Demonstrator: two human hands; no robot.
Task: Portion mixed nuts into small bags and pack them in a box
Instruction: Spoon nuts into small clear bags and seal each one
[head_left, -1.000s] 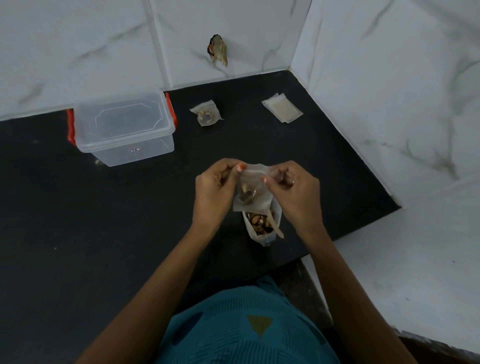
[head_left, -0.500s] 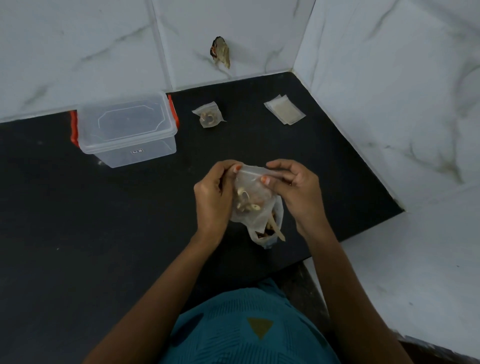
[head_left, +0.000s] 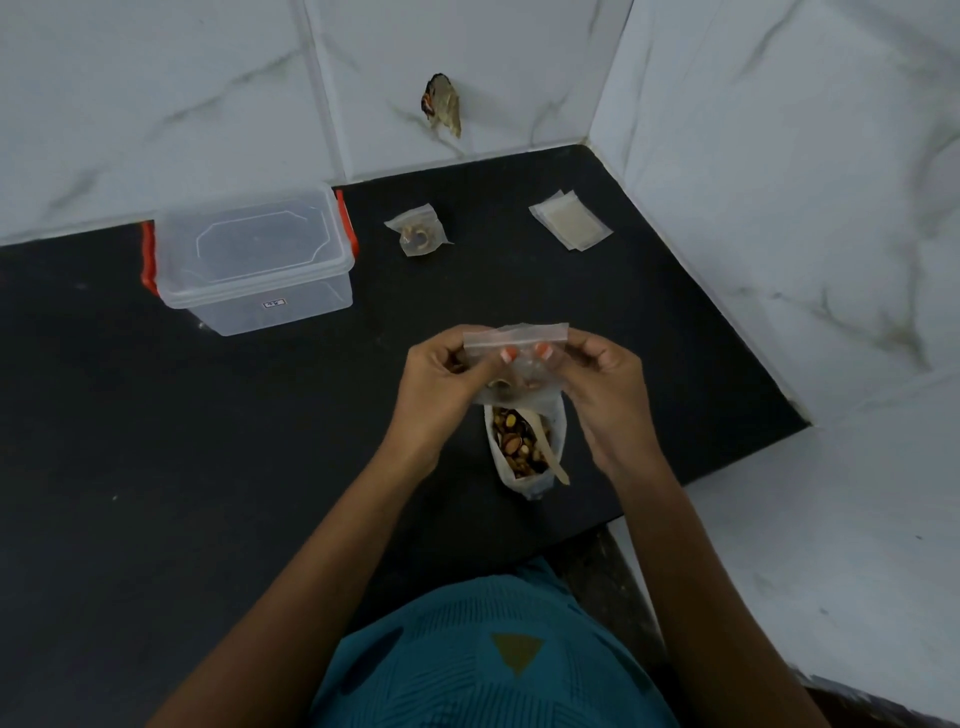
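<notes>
**One head camera, looking down**

It looks forward and down from above and behind the grip, close in. There the left hand and right hand pinch the small bag, mid-frame; the counter runs beyond to tiled walls.

Countertop: matt black, finely speckled. Wall tiles: glossy white marble-look. Storage box: clear smooth plastic, orange clips. Zip bag: thin translucent plastic film.

Dim, soft indoor light; no hard shadows; wide-angle bending at edges; slight softness overall.
</notes>
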